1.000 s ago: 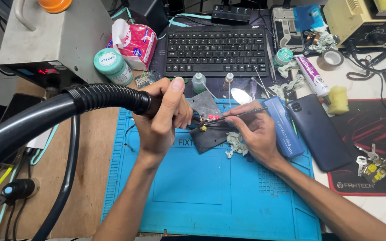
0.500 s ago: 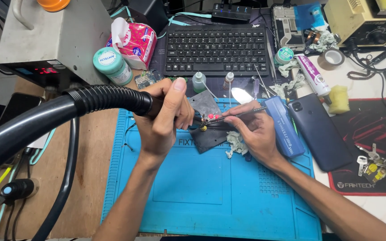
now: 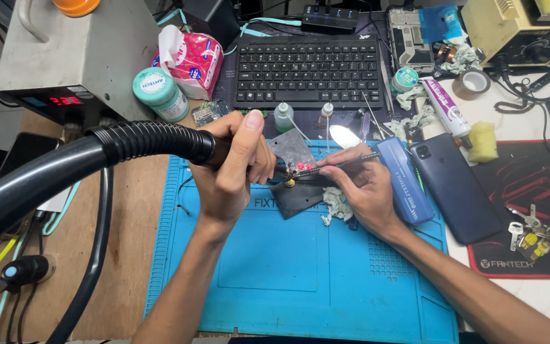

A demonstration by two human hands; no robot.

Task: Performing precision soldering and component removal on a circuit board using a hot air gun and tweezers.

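Observation:
My left hand (image 3: 233, 167) grips the handle of a hot air tool whose thick black ribbed hose (image 3: 141, 141) runs off to the left. Its nozzle points at a small part with red spots (image 3: 302, 167) on a dark plate (image 3: 297, 194) at the top of the blue work mat (image 3: 300, 267). My right hand (image 3: 361, 188) holds thin tweezers (image 3: 345, 161) whose tips reach the same small part. A crumpled white wipe (image 3: 335, 205) lies under my right hand.
A black keyboard (image 3: 307, 70) lies behind the mat. A grey station box (image 3: 74, 54) stands at left. A dark phone (image 3: 456, 188) and a blue case (image 3: 405, 179) lie right of my hand. Bottles, a green jar (image 3: 160, 94), a tape roll and keys lie around.

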